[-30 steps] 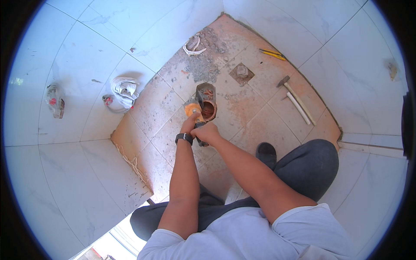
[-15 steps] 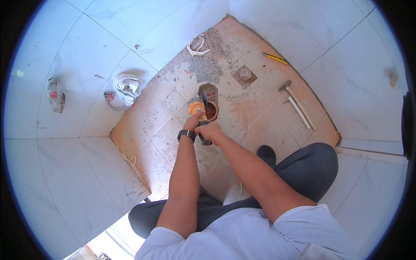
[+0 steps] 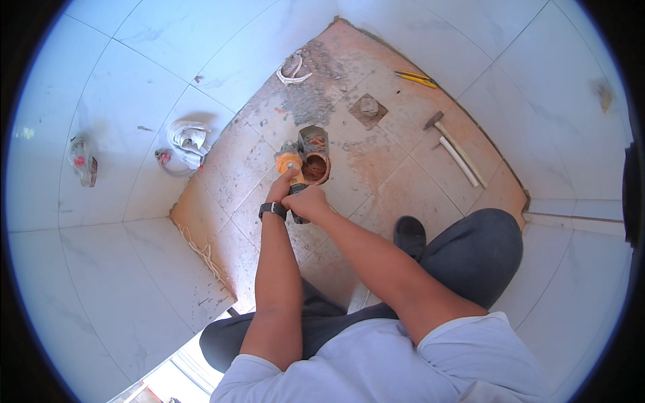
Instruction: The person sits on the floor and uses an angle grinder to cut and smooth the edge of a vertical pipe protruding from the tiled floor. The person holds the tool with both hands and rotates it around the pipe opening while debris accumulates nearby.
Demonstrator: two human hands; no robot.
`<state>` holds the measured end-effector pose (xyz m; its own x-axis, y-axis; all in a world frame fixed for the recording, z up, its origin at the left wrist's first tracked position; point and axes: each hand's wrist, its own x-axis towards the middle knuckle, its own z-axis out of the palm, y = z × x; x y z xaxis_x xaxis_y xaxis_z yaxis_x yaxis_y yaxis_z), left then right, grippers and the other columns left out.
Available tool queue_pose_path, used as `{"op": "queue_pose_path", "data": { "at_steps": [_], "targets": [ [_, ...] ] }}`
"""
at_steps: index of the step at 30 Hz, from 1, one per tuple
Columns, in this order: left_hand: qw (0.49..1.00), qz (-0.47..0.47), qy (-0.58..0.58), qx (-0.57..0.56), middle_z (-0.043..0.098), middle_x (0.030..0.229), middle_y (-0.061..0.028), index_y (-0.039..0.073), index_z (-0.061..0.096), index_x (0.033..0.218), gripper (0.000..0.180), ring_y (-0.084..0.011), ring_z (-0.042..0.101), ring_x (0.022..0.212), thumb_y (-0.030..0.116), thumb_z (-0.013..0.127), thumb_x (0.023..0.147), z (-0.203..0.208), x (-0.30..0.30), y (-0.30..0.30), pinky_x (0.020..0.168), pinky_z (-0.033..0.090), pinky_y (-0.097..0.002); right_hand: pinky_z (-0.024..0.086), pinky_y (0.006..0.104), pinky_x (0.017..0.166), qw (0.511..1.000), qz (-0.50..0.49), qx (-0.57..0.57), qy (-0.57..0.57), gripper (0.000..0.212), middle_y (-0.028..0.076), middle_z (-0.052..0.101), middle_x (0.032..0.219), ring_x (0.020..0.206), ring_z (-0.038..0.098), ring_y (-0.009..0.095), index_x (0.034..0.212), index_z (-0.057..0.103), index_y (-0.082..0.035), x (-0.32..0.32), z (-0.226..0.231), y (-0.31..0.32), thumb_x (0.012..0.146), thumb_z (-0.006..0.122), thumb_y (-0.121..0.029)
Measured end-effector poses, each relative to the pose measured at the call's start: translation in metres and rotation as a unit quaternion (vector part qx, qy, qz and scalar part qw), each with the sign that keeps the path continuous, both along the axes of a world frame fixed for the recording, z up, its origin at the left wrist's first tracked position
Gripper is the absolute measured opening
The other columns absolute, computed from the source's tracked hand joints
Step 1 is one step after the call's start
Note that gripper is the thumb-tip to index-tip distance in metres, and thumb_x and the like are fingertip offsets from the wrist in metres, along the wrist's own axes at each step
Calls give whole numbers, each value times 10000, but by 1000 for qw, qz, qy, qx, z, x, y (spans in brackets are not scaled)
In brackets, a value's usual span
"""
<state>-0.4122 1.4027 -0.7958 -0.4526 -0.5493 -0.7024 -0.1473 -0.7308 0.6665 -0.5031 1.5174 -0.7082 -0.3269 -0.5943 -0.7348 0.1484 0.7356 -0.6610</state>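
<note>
Both my hands are wrapped round a yellow-orange and black angle grinder (image 3: pixel 289 162). My left hand (image 3: pixel 281 188), below a wrist with a dark watch, is closed on its body. My right hand (image 3: pixel 306 201) grips the black rear part. The grinder's head lies just left of a hole cut in the tiled floor (image 3: pixel 366 221), close to its edge. Inside the hole shows the round, reddish-brown rim of a pipe (image 3: pixel 326 170), with reddish rubble in it. The grinder's disc is hard to make out at this angle.
Grey debris (image 3: pixel 306 101) and a white curved strip (image 3: pixel 294 79) lie beyond the hole. A square recess (image 3: pixel 368 110) is further right. Near the right wall are yellow-handled pliers-like tools (image 3: pixel 416 79), a hammer (image 3: pixel 457 144) and a white tube (image 3: pixel 459 161). Pale cord (image 3: pixel 201 250) lies left.
My hands and the grinder have shifted a little left from the hole, and the dark disc no longer shows over its opening. The whole view has turned slightly.
</note>
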Motion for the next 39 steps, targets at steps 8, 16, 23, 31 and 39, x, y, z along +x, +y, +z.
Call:
{"op": "queue_pose_path", "data": {
  "at_steps": [8,16,23,31,39],
  "targets": [
    [999,-13,-22,19,690,893,-71,34,622,1158,383,-198,684,704,309,730,914,-5,3,6,643,557,-341,603,362,587,998,-31,-4,-45,452,173,748,885,742,741,241,868,736,61,2,-2,9,598,812,-293],
    [999,-2,-39,35,704,890,-66,58,625,1138,343,-197,692,687,303,730,923,-16,5,5,631,569,-343,620,380,596,999,-24,13,-24,417,158,754,862,722,754,251,915,728,25,3,-2,7,598,803,-234],
    [997,-28,-67,15,706,886,-54,75,635,1133,340,-181,686,694,312,740,913,-7,2,5,638,558,-332,586,367,621,997,-49,15,-56,501,152,729,880,757,726,229,933,732,71,5,-8,7,615,836,-302],
    [998,-19,-40,39,708,872,-66,65,627,1137,348,-196,688,680,318,719,916,-10,2,5,634,564,-337,619,375,632,999,-16,17,-34,492,174,756,929,796,756,260,981,719,38,6,-9,2,601,809,-260],
    [999,-3,-22,28,694,904,-72,24,627,1153,392,-194,683,708,311,732,907,-10,-14,4,644,561,-339,631,371,620,1000,-13,20,4,529,201,756,955,808,765,266,998,707,65,-10,-3,3,602,807,-271]
  ]
}}
